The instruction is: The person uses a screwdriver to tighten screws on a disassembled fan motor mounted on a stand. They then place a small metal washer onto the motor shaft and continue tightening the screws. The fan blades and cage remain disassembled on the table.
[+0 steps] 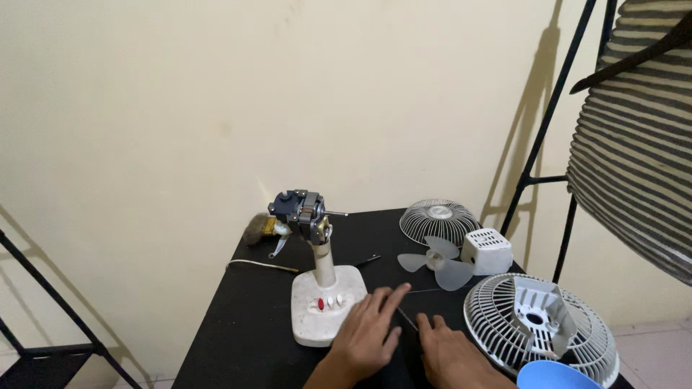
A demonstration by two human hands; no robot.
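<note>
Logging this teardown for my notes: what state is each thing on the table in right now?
White desk fan base with bare motor: upright, stripped of grilles and blade.
Translucent three-blade plastic propeller: detached, lying flat.
White wire front grille: off, lying on the table.
White rear grille with motor cover resting in it: off, lying flat.
White vented plastic cap: loose on the table.
Left hand: open, fingers spread beside the base.
Right hand: flat on the black table.

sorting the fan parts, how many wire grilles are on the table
2: one grille at the table's back right, behind the blade; one larger grille at the front right, beside the right hand. None seem hidden.
</note>
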